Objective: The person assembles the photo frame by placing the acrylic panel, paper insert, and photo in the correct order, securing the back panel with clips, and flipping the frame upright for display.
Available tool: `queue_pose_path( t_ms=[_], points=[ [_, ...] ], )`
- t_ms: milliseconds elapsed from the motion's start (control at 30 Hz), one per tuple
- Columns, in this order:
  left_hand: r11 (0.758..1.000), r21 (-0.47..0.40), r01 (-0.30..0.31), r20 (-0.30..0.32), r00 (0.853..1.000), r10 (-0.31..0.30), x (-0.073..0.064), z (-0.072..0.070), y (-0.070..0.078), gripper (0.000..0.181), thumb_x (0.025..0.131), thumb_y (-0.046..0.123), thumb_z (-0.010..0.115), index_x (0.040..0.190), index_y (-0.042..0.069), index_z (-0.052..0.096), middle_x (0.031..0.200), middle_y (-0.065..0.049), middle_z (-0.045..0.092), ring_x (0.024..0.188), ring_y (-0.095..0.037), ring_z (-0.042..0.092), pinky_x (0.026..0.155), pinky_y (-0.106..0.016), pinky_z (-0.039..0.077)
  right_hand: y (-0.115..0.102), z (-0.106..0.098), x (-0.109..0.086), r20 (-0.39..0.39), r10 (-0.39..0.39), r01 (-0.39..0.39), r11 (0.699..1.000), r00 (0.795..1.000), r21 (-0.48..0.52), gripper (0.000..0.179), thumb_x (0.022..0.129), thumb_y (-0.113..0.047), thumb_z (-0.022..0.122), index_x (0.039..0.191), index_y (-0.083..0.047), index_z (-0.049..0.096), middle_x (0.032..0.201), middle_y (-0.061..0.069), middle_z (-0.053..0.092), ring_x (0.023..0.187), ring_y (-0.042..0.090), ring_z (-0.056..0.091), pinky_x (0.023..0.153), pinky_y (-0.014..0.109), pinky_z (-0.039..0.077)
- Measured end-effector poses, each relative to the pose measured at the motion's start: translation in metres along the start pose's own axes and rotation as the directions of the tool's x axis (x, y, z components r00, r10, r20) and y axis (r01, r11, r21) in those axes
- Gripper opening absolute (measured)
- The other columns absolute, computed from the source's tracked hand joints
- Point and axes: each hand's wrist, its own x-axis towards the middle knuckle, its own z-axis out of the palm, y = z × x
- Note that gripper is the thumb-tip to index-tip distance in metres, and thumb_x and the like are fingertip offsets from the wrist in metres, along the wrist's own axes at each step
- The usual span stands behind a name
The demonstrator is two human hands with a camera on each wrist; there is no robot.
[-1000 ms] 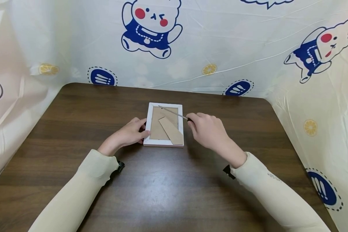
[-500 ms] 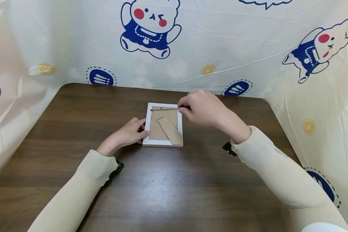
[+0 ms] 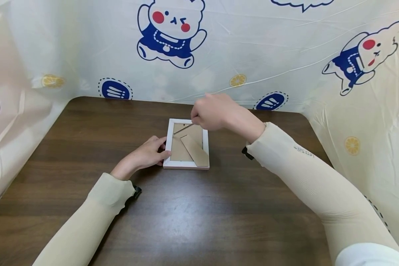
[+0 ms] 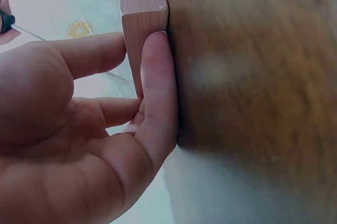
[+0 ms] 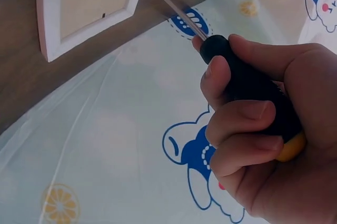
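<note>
A small white picture frame [image 3: 186, 164] lies face down on the table, its brown backing board [image 3: 178, 147] and cardboard stand [image 3: 196, 151] showing. At its left side my left hand [image 3: 149, 152] holds the edge, thumb over the rim and other fingers along the side. My right hand [image 3: 219, 112] is above the frame's far right corner. It grips a screwdriver [image 5: 247, 76] with a dark handle and yellow end, fingers wrapped round the handle. In the right wrist view, the shaft [image 5: 176, 10] reaches the frame's inner edge. A small dark tab [image 5: 103, 16] shows at another inner edge.
The dark wooden table [image 3: 173, 214] stretches around the frame. A pale curtain [image 3: 252, 44] with printed bears and orange slices stands along the back and both sides of it.
My right hand has moved up and left, over the frame's far side, swinging the screwdriver so its tip points down to the left inner edge. My left hand and the frame stay in place.
</note>
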Motion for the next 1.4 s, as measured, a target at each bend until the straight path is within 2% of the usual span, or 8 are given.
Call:
queue_pose_path(
  t_ms=[333, 600, 733, 833, 900, 967, 1133, 1400],
  points=[
    [1.0, 0.013, 0.005, -0.003, 1.0, -0.005, 0.0, 0.0, 0.001, 0.054, 0.108, 0.014, 0.059, 0.155, -0.006, 0.041, 0.121, -0.023, 0.042, 0.101, -0.031, 0.06, 0.076, -0.032, 0.064, -0.009, -0.013, 0.017, 0.121, 0.011, -0.008, 1.0, 0.993, -0.029, 0.031, 0.109, -0.025, 0.054, 0.114, -0.02, 0.084, 0.12, -0.003, 0.076, 0.095, 0.017, 0.067, 0.082, 0.038, 0.058],
    [1.0, 0.017, 0.025, 0.011, 1.0, -0.026, -0.002, -0.002, 0.003, 0.055, 0.108, 0.015, 0.059, 0.156, -0.006, 0.039, 0.121, -0.022, 0.04, 0.096, -0.03, 0.064, 0.078, -0.032, 0.064, -0.015, -0.018, 0.023, 0.161, 0.019, -0.013, 0.999, 0.987, -0.041, 0.032, 0.108, -0.027, 0.053, 0.118, -0.019, 0.083, 0.124, -0.001, 0.075, 0.101, 0.018, 0.067, 0.086, 0.039, 0.059],
    [0.999, 0.012, 0.04, 0.02, 0.999, -0.041, -0.001, -0.002, 0.002, 0.058, 0.109, 0.016, 0.059, 0.158, -0.005, 0.037, 0.122, -0.022, 0.04, 0.096, -0.029, 0.064, 0.079, -0.032, 0.064, -0.02, -0.021, 0.026, 0.18, 0.028, -0.017, 0.998, 0.983, -0.065, 0.032, 0.108, -0.024, 0.052, 0.095, -0.019, 0.081, 0.096, -0.004, 0.072, 0.081, 0.014, 0.061, 0.072, 0.032, 0.053],
    [0.999, 0.003, 0.033, 0.017, 0.999, -0.033, 0.0, -0.001, 0.001, 0.06, 0.109, 0.016, 0.058, 0.159, -0.006, 0.035, 0.122, -0.022, 0.04, 0.098, -0.03, 0.063, 0.078, -0.032, 0.064, -0.025, -0.025, 0.03, 0.195, 0.044, -0.027, 0.995, 0.98, -0.093, 0.039, 0.106, -0.02, 0.049, 0.07, -0.019, 0.062, 0.066, -0.007, 0.049, 0.061, 0.011, 0.041, 0.055, 0.027, 0.037],
    [1.0, -0.003, 0.026, 0.016, 1.0, -0.026, 0.0, -0.001, 0.002, 0.06, 0.109, 0.015, 0.058, 0.16, -0.006, 0.034, 0.122, -0.022, 0.04, 0.098, -0.03, 0.062, 0.078, -0.033, 0.064, -0.031, -0.028, 0.033, 0.219, 0.066, -0.04, 0.991, 0.973, -0.125, 0.039, 0.106, -0.018, 0.046, 0.067, -0.019, 0.051, 0.063, -0.005, 0.037, 0.058, 0.012, 0.03, 0.052, 0.026, 0.029],
    [1.0, -0.009, 0.023, 0.015, 1.0, -0.023, 0.0, -0.001, 0.001, 0.059, 0.109, 0.015, 0.058, 0.159, -0.006, 0.035, 0.123, -0.022, 0.04, 0.1, -0.031, 0.061, 0.078, -0.033, 0.064, -0.038, -0.031, 0.037, 0.241, 0.088, -0.051, 0.986, 0.966, -0.156, 0.035, 0.105, -0.017, 0.046, 0.07, -0.019, 0.049, 0.065, -0.004, 0.033, 0.058, 0.012, 0.027, 0.051, 0.026, 0.027],
    [1.0, -0.016, 0.026, 0.024, 0.999, -0.026, 0.0, 0.0, -0.002, 0.058, 0.109, 0.015, 0.056, 0.16, -0.004, 0.036, 0.125, -0.023, 0.039, 0.103, -0.032, 0.062, 0.08, -0.034, 0.065, -0.052, -0.04, 0.046, 0.282, 0.137, -0.082, 0.977, 0.949, -0.199, 0.018, 0.103, -0.015, 0.048, 0.095, -0.015, 0.065, 0.077, -0.003, 0.04, 0.067, 0.014, 0.038, 0.059, 0.028, 0.036],
    [0.999, -0.022, 0.027, 0.032, 0.999, -0.026, 0.0, -0.002, 0.0, 0.065, 0.109, 0.015, 0.056, 0.164, -0.005, 0.027, 0.13, -0.025, 0.039, 0.105, -0.034, 0.06, 0.081, -0.036, 0.065, -0.078, -0.053, 0.055, 0.32, 0.226, -0.133, 0.949, 0.92, -0.287, 0.026, 0.106, -0.023, 0.047, 0.122, -0.021, 0.067, 0.099, -0.005, 0.056, 0.086, 0.014, 0.052, 0.072, 0.029, 0.045]
  ],
)
